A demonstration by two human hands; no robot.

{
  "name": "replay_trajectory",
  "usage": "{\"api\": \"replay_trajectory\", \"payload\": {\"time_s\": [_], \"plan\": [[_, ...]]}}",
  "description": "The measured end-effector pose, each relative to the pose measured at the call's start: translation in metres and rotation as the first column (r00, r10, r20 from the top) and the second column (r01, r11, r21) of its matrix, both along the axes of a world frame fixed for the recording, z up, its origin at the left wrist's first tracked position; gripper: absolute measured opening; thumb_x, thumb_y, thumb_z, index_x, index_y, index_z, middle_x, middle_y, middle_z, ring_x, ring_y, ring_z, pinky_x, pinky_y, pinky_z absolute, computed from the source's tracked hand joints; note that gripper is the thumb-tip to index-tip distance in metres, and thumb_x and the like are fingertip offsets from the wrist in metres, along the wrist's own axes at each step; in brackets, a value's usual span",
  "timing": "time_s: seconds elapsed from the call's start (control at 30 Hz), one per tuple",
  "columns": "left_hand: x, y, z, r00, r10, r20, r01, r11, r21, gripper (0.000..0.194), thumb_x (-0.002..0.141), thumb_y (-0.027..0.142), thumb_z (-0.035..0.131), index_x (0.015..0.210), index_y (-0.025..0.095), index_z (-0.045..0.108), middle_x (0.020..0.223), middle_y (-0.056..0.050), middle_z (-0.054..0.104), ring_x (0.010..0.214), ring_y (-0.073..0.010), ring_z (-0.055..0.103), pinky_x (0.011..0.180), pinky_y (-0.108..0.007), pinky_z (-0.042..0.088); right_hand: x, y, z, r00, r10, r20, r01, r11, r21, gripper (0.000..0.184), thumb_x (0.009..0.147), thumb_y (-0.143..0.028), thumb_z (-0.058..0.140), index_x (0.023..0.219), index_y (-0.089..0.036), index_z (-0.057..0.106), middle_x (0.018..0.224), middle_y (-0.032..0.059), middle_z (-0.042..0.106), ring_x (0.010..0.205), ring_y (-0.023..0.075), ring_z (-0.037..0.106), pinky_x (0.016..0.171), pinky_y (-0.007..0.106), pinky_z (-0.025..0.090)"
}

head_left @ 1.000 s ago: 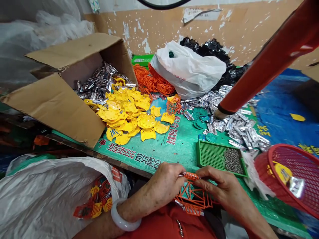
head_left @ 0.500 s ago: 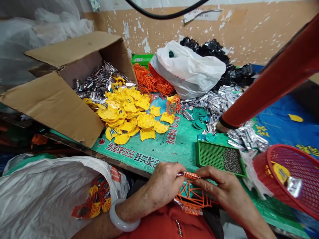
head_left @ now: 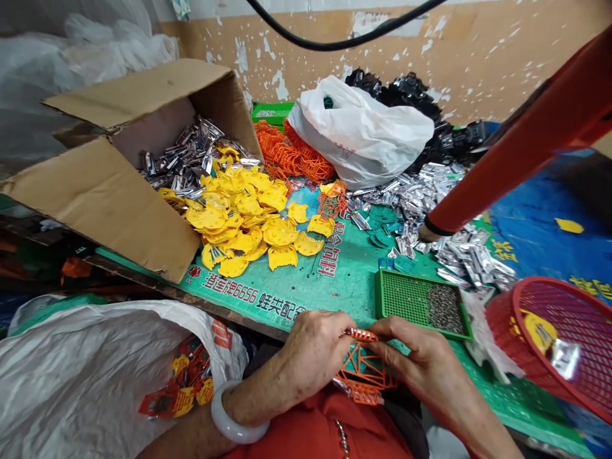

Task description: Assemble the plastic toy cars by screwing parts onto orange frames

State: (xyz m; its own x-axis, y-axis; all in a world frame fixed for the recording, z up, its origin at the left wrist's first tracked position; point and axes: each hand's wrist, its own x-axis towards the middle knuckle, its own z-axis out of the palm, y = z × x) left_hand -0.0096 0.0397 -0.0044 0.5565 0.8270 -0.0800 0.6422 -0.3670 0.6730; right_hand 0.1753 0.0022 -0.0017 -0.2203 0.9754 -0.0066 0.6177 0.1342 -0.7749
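Between my hands, just off the table's front edge, is an orange plastic lattice piece (head_left: 366,370) with thin crossing bars and thicker ribbed ends. My left hand (head_left: 318,350), a pale bangle (head_left: 236,414) on its wrist, is closed on the left end of its upper ribbed bar. A shiny metal strip shows at those fingertips, and another along the piece's lower edge. My right hand (head_left: 421,363) pinches the same bar's right end between thumb and fingers. A green mesh tray (head_left: 401,299) with small grey metal bits lies just beyond my right hand.
Yellow plastic plates (head_left: 243,210) spill from a tipped cardboard box (head_left: 109,204). Metal strips (head_left: 430,197) lie below a white bag (head_left: 363,134). A red slanted post (head_left: 507,146) and a red basket (head_left: 521,319) stand right. A white sack (head_left: 119,357) with assembled pieces is at left.
The orange lattice piece has tilted slightly and shifted a little left at its right side. Both hands keep their hold. The black cable overhead has swung right and lower.
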Motion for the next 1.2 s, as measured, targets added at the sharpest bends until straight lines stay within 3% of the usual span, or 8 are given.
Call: {"api": "replay_trajectory", "payload": {"time_s": [0.2,0.37,0.5,0.67,0.9,1.2], "plan": [[0.002,-0.001,-0.003,0.999,0.026,0.025,-0.026,0.999,0.029,0.016,0.082,0.01,0.056,0.077,0.018,0.069,0.074,-0.002,0.074,0.071,-0.0178,0.069,0.065,-0.026,0.046,-0.008,-0.001,-0.006,1.0,-0.028,0.002,0.027,0.976,0.215,0.02,0.089,-0.032,0.056,0.078,-0.019,0.066,0.066,0.0018,0.064,0.059,0.0132,0.061,0.053,0.022,0.047],[0.001,-0.002,-0.002,0.999,-0.042,-0.014,0.043,0.996,0.077,0.018,0.083,0.008,0.052,0.082,0.017,0.068,0.076,-0.004,0.073,0.072,-0.0181,0.068,0.066,-0.026,0.046,-0.013,-0.004,-0.01,0.998,-0.039,-0.05,0.052,0.957,0.286,0.018,0.089,-0.032,0.057,0.083,-0.02,0.068,0.066,0.0008,0.062,0.057,0.012,0.06,0.051,0.021,0.047],[0.0,-0.001,0.007,0.993,-0.119,-0.007,0.12,0.992,0.046,0.019,0.08,0.005,0.05,0.083,0.014,0.067,0.077,-0.006,0.071,0.073,-0.0184,0.065,0.066,-0.026,0.045,-0.014,-0.007,-0.014,0.994,-0.071,-0.083,0.092,0.956,0.278,0.018,0.09,-0.032,0.057,0.085,-0.02,0.07,0.066,0.0003,0.061,0.057,0.0116,0.06,0.051,0.02,0.047],[-0.002,0.0,0.014,0.991,-0.12,0.055,0.123,0.992,-0.042,0.026,0.079,0.004,0.048,0.088,0.016,0.069,0.08,-0.005,0.073,0.073,-0.0172,0.065,0.065,-0.025,0.044,-0.013,-0.009,-0.016,0.991,-0.095,-0.091,0.116,0.958,0.263,0.018,0.089,-0.032,0.058,0.086,-0.02,0.07,0.068,0.0003,0.063,0.059,0.0115,0.061,0.053,0.02,0.048],[-0.003,0.003,0.011,0.997,-0.078,-0.011,0.077,0.994,-0.078,0.023,0.081,0.009,0.049,0.086,0.016,0.071,0.074,-0.005,0.073,0.067,-0.0177,0.064,0.062,-0.026,0.041,-0.017,-0.009,-0.017,0.989,-0.135,0.066,0.114,0.96,0.256,0.028,0.09,-0.04,0.054,0.078,-0.019,0.069,0.063,0.0005,0.061,0.057,0.0135,0.06,0.051,0.023,0.043],[-0.007,0.018,0.007,0.994,-0.072,0.078,0.083,0.985,-0.154,0.019,0.084,0.015,0.053,0.085,0.018,0.071,0.068,0.0,0.07,0.06,-0.014,0.06,0.056,-0.022,0.04,-0.011,0.003,-0.006,0.999,-0.033,-0.028,0.035,0.998,0.059,0.02,0.09,-0.03,0.056,0.081,-0.02,0.07,0.069,0.0001,0.065,0.063,0.013,0.062,0.056,0.022,0.045]]}}
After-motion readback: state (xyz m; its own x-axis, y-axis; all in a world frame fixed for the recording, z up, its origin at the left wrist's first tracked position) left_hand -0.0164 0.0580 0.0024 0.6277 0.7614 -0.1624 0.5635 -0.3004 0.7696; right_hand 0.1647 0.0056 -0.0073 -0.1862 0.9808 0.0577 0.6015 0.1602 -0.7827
